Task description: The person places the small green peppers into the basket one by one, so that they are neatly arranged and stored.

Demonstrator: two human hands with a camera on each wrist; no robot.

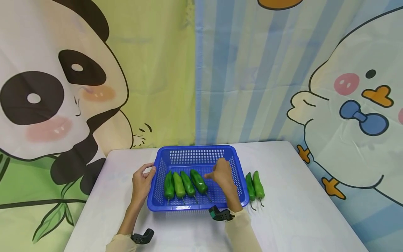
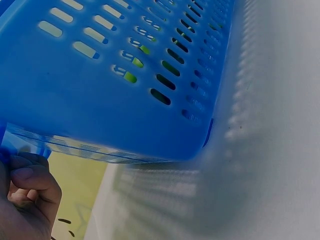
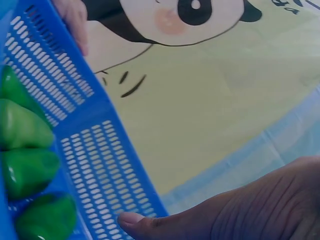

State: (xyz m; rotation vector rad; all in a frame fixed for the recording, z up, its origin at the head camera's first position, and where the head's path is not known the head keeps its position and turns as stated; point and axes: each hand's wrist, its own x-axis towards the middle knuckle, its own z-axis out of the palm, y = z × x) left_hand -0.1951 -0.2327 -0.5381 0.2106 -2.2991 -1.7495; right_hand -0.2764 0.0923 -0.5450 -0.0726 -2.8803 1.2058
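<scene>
A blue plastic basket [image 1: 173, 208] with slotted walls stands on the table. Several green peppers [image 1: 178, 184] lie side by side in its left half, stems toward the front. My left hand [image 1: 141, 183] grips the basket's left rim, its fingers curled at the edge in the left wrist view. Over the right half of the basket is my right hand [image 1: 223, 173], its thumb [image 3: 145, 223] stretched out to the left, close to the rightmost pepper [image 1: 199, 182]. The other fingers of that hand are hidden, and nothing shows in its grasp.
Two more green peppers [image 1: 259, 185] lie on the white table [image 1: 299, 210], just outside the basket's right wall. Behind the table hangs a curtain [image 1: 163, 70] with a panda and a chick printed on it. A dark device is strapped to each wrist.
</scene>
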